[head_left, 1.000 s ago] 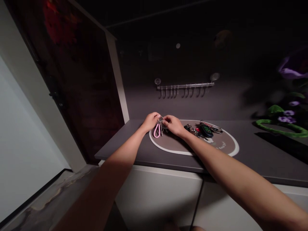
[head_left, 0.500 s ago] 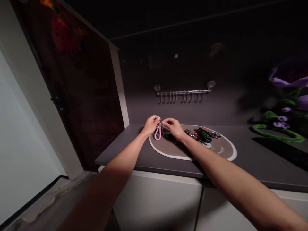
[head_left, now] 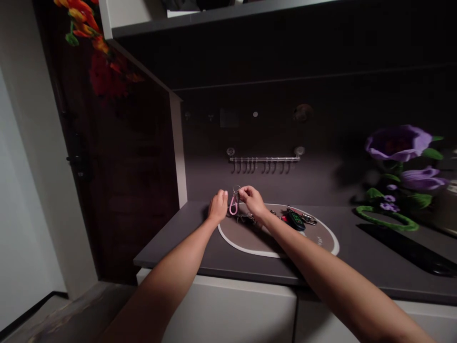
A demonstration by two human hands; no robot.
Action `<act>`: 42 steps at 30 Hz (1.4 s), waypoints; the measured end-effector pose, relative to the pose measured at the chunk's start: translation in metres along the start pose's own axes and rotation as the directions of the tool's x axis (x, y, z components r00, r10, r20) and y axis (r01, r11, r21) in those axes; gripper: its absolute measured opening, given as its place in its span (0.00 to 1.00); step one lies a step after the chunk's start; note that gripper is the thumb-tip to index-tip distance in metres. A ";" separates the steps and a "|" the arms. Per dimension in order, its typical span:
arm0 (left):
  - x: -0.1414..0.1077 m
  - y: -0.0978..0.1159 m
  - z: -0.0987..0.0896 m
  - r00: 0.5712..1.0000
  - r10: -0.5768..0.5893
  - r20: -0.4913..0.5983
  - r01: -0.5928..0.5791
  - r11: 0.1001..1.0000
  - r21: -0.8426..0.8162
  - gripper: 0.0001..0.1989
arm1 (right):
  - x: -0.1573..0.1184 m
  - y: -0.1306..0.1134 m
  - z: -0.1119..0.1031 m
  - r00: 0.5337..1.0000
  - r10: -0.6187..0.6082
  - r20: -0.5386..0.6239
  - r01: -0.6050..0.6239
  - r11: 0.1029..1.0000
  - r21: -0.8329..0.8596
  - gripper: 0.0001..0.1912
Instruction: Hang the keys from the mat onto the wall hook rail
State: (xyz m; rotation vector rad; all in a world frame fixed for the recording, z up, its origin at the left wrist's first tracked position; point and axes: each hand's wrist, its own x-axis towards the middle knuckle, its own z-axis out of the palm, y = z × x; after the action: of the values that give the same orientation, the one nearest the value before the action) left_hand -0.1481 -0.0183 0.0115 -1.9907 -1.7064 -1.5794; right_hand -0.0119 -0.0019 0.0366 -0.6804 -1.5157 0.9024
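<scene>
My right hand (head_left: 252,200) pinches a small metal key ring (head_left: 236,189) between its fingertips, above an oval brown mat (head_left: 243,242) with a white rim. A pink loop strap (head_left: 233,205) hangs from that ring. My left hand (head_left: 217,206) is curled just left of the strap and shows nothing in its fingers. Metal keys (head_left: 247,217) lie on the mat under my right wrist, partly hidden. Farther right on the mat lies a bunch with a black car key fob (head_left: 295,220).
The mat lies on a dark grey countertop (head_left: 171,252) above white cabinet doors (head_left: 228,309). A metal hook rail (head_left: 264,159) is fixed to the wall behind. Purple artificial flowers (head_left: 398,143) and a green loop (head_left: 387,220) stand at right. A dark door (head_left: 124,190) stands at left.
My left hand has come away from the ring and moved slightly left. The ring and pink strap are now held by my right hand alone, and the view has swung level.
</scene>
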 end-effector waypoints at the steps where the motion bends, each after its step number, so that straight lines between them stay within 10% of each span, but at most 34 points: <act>1: 0.000 -0.001 0.001 1.000 -0.001 0.010 0.001 1.000 0.015 0.14 | 0.004 -0.004 0.002 0.999 0.035 -0.002 -0.035 0.998 0.050 0.10; 18: -0.001 0.004 0.000 0.996 -0.068 0.062 0.050 0.966 0.252 0.16 | 0.088 -0.034 0.033 0.929 0.341 -0.146 -0.270 0.891 0.364 0.07; 42: -0.001 0.002 0.001 0.998 -0.046 0.053 0.032 0.968 0.249 0.16 | 0.086 -0.015 0.025 0.935 0.346 -0.075 -0.319 0.917 0.241 0.11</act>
State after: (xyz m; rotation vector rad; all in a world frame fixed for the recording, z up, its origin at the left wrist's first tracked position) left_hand -0.1462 -0.0188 0.0115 -1.9075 -1.8700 -1.2563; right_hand -0.0475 0.0579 0.0953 -0.8235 -1.1883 1.2505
